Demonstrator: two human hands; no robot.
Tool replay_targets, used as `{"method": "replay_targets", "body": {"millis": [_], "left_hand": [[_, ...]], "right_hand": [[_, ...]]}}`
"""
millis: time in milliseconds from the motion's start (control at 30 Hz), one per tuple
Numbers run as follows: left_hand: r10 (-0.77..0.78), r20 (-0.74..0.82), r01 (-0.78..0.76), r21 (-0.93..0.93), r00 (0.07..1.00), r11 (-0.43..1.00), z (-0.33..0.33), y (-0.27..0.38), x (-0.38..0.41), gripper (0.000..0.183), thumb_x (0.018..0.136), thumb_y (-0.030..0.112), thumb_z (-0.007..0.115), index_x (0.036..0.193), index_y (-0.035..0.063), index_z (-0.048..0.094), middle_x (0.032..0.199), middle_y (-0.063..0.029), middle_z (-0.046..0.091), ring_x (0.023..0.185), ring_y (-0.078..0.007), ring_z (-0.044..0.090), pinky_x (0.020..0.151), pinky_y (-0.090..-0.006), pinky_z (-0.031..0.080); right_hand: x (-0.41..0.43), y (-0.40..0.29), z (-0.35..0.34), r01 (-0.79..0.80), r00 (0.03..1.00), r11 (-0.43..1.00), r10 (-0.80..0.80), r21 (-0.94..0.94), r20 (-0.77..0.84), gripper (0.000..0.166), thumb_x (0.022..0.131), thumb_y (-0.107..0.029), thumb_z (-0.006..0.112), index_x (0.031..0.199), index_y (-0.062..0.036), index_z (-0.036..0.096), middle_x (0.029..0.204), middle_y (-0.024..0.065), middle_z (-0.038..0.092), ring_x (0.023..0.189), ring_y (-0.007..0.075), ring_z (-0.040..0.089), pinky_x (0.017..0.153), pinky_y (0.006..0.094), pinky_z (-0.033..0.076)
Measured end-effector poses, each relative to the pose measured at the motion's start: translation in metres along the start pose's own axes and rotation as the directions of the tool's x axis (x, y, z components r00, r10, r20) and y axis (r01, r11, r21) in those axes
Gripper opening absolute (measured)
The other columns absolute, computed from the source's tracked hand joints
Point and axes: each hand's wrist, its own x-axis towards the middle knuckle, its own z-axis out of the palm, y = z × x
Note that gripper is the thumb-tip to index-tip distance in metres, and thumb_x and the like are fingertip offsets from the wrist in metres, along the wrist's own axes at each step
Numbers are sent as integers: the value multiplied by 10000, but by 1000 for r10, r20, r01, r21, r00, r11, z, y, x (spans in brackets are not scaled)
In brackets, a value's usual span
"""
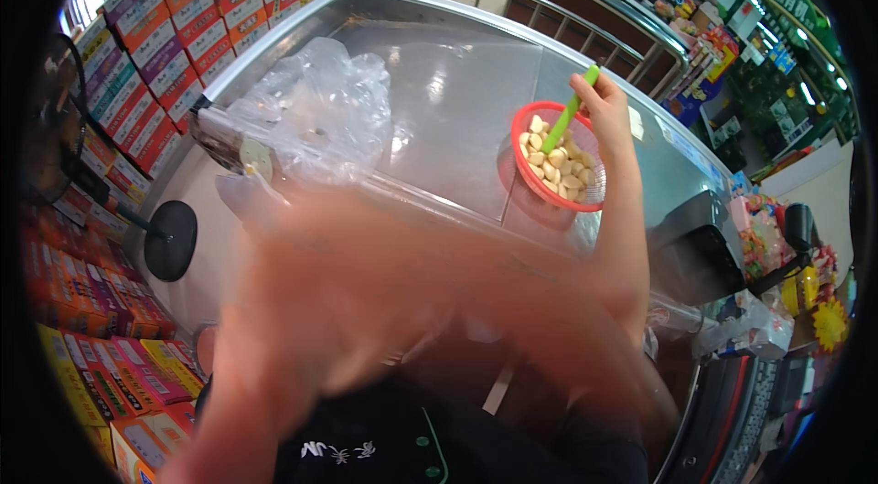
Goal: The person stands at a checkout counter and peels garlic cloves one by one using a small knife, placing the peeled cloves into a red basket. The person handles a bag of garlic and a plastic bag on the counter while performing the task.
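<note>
At the right, my right hand (600, 97) grips the upper end of a slim bright green tool or handle (568, 115). Its lower end rests among pale peeled garlic cloves (564, 168) in a red plastic mesh basket (525, 172); whether it has a blade is hidden. The basket stands on a stainless steel counter (453, 114). A large blurred patch of skin crosses the foreground; my left hand (329, 278) appears within it, but its fingers and anything held cannot be made out. Beyond it lies a heap of clear plastic bags (329, 107).
Stacked cartons (185, 11) line the left side, near a round black disc on a stem (170, 240). A dark device (699, 251) stands to the right, with packaged goods (761, 230) behind it. A metal railing (583, 25) runs beyond the counter's far edge.
</note>
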Motion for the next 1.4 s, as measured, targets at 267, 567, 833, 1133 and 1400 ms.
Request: {"method": "replay_targets", "body": {"millis": [267, 567, 833, 1133, 1400], "left_hand": [[33, -550, 489, 767, 834, 415, -203, -28, -11, 155, 927, 72, 555, 1064, 31, 614, 935, -31, 592, 864, -121, 537, 805, -273, 443], [-516, -612, 595, 772, 599, -225, -261, -104, -31, 637, 787, 380, 737, 1252, 0, 526, 977, -188, 652, 885, -300, 642, 795, -390, 497], [-741, -368, 679, 717, 561, 159, -232, -171, 5, 435, 819, -39, 589, 1245, 37, 543, 864, -78, 588, 761, -148, 553, 672, -286, 470], [-661, 10, 449, 728, 750, 519, -89, -238, 57, 319, 906, 15, 537, 1225, 7, 537, 855, -22, 548, 670, -81, 489, 612, -225, 416], [-675, 26, 500, 651, 737, 571, -103, -204, 91, 194, 968, 193, 550, 982, 0, 565, 893, -85, 633, 744, -122, 617, 727, -266, 492]], "right_hand": [[-5, -7, 11, 23, 991, 987, -44, 160, 128, 209, 990, -247, 523, 894, -62, 516, 698, 30, 589, 603, 120, 613, 533, 238, 466], [6, 22, 9, 107, 994, 972, -111, -207, -9, 225, 956, -231, 544, 907, -16, 499, 656, 98, 607, 600, 208, 612, 582, 355, 469], [17, 37, -21, -122, 990, 956, 98, -268, -101, 256, 942, -238, 521, 950, 16, 489, 653, 151, 622, 557, 259, 638, 596, 389, 495], [16, 48, -64, -289, 957, 842, 242, -455, -161, 258, 943, -226, 494, 1026, 15, 537, 704, 166, 648, 593, 259, 659, 661, 394, 507], [13, 17, -59, -143, 971, 950, 79, -279, -227, 189, 944, -208, 552, 887, -27, 561, 630, 6, 513, 548, 109, 515, 529, 289, 429]]}}
